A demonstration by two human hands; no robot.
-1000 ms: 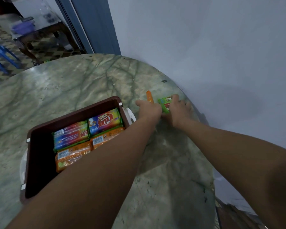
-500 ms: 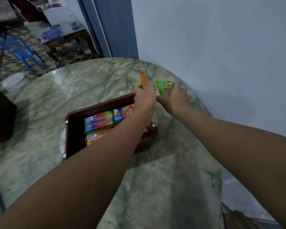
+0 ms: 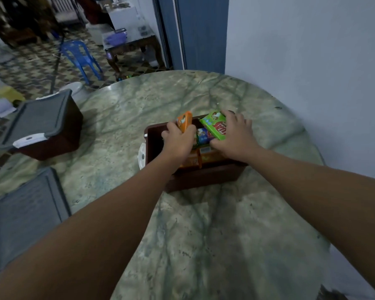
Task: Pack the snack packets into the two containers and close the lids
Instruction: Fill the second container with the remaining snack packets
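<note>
An open brown container (image 3: 201,177) stands mid-table with several snack packets (image 3: 201,136) lying inside. My left hand (image 3: 179,140) grips an orange packet (image 3: 185,120) upright over the box's left half. My right hand (image 3: 234,137) holds a green packet (image 3: 214,124) tilted over the box's far right corner. A second brown container (image 3: 50,139) with its grey lid (image 3: 36,121) on sits at the table's far left.
A loose grey lid (image 3: 24,215) lies on the marble table (image 3: 204,234) at the near left. A white wall runs close along the right. Beyond the table are a blue plastic chair (image 3: 80,57) and a low wooden table (image 3: 134,46).
Both hands lifted their packets from the table by the wall and carried them left, over the open container. The view swung, bringing the closed container and loose lid into sight.
</note>
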